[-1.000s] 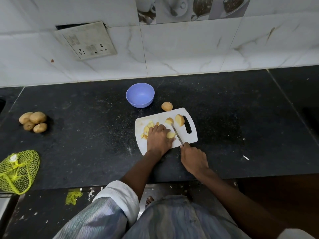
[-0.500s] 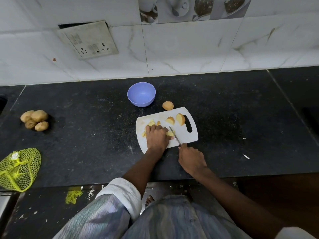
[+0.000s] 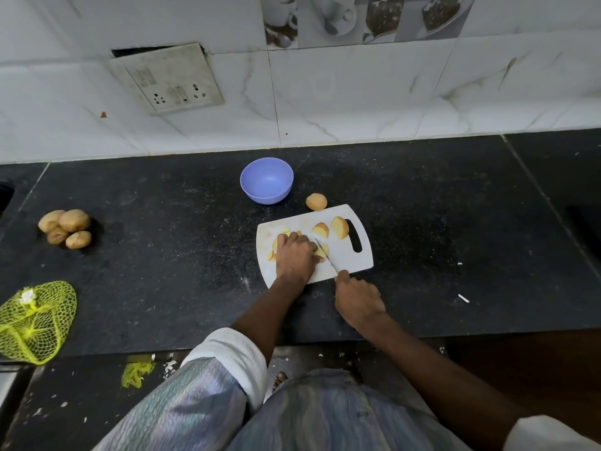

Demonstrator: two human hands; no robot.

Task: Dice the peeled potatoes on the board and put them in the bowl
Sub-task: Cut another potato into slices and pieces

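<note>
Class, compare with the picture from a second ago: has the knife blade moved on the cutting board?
Yes. The knife has drawn back toward the person and left, away from the board's handle slot, closer against the left hand.

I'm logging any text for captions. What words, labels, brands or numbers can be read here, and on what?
No text can be read anywhere.
Switch and socket plate on the wall: faint marks, too blurred to read.
Decorative cup tiles: pictures only, no lettering visible.
Purple bowl, white cutting board, knife, yellow mesh bag: no print visible.
</note>
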